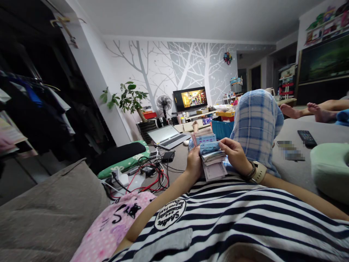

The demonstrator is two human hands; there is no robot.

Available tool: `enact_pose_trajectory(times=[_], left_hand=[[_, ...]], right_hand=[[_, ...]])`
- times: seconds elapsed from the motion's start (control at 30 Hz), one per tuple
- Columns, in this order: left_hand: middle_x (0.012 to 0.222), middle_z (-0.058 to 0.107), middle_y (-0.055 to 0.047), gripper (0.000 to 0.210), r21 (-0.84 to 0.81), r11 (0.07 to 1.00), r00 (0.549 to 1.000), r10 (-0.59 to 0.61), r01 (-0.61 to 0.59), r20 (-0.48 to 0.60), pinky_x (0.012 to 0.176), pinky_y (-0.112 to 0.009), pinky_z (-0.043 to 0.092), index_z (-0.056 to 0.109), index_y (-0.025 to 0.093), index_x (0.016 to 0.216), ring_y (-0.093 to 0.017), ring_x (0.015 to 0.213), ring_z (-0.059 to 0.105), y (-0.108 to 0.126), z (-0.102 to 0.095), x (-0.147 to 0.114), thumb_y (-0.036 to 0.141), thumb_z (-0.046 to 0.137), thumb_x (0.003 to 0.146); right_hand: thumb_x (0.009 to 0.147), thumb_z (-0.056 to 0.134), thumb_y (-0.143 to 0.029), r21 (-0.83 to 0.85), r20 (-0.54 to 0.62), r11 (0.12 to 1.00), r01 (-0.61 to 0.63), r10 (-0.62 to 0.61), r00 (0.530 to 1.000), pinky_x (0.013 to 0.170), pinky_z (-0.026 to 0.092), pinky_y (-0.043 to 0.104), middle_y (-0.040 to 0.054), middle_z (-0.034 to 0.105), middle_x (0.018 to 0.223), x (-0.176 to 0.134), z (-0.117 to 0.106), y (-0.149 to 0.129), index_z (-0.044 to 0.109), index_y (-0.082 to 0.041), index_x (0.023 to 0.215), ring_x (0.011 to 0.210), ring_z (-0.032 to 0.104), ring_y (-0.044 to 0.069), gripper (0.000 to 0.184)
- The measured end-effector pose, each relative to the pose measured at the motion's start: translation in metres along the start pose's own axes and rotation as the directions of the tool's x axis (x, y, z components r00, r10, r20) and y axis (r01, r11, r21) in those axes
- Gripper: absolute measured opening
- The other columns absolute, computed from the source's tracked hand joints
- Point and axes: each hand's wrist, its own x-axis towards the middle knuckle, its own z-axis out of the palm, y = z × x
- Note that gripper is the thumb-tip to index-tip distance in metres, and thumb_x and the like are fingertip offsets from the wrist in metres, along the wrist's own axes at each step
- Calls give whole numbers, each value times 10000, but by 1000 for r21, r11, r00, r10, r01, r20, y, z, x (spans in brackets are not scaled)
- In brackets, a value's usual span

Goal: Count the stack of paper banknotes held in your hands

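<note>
My left hand (194, 160) is closed round the left side of a thick wad of banknotes (214, 158), held above my striped shirt. Blue printed notes show at the top, and paler paper hangs down at the bottom. Thumb and fingers of my right hand (235, 155) pinch the right edge of a blue banknote (209, 147) in the wad. A watch with a pale strap (259, 172) and a dark bracelet are on my right wrist. The wad partly hides the fingers of my left hand.
An open laptop (167, 137) sits beyond a tangle of red and black cables (156, 178) on my left. To the right lie a remote control (307, 138), a blurred flat item (290, 150) and a green cushion (331, 169). Another person's bare feet (316, 112) rest farther right.
</note>
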Motion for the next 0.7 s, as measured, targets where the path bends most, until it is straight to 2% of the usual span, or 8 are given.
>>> enact_pose_trajectory(times=[0.1,0.2,0.33,0.53,0.63,0.7], left_hand=[[961,845,-81,283,-3,999,998,-33,34,57,1010,-494,645,760,229,877,-371,1169,792,2,-2,-1,428,888,720],[924,845,-87,348,-19,998,998,-51,52,35,1022,-513,645,758,213,865,-396,1159,803,3,-3,-1,448,937,680],[925,854,-98,426,-79,995,998,-56,54,-18,1041,-515,642,778,185,906,-409,1179,810,2,-1,0,456,975,643],[949,870,-94,416,-96,994,998,-54,52,-20,1052,-515,646,789,186,881,-410,1186,817,4,3,-2,413,999,602],[922,870,-97,432,-84,994,998,-64,64,8,1035,-519,653,792,186,864,-413,1164,823,7,5,-5,389,1013,554],[905,868,-103,437,-78,994,997,-70,72,27,1031,-522,654,798,182,866,-420,1167,822,8,7,-7,378,1017,542]], right_hand=[[876,801,-766,13,1,1000,1,-1,1000,615,392,335,-10,533,666,-1,0,-2,667,-245,714,647,442,173,561],[877,801,-779,30,23,1000,-10,9,1000,587,383,328,-14,538,645,-1,0,-3,660,-246,705,609,424,159,577],[878,780,-822,72,70,995,-69,64,996,537,357,317,10,645,662,-2,1,1,688,-241,758,556,429,144,600],[608,1037,-712,115,24,987,-116,114,993,586,447,310,-30,633,680,0,4,6,629,-255,802,617,542,157,643],[548,1063,-696,115,-10,984,-135,138,990,575,427,299,-67,602,667,3,4,9,604,-270,886,600,524,149,712],[556,1051,-709,103,-27,985,-139,143,989,566,403,297,-78,589,665,4,3,12,606,-275,931,590,507,148,726]])
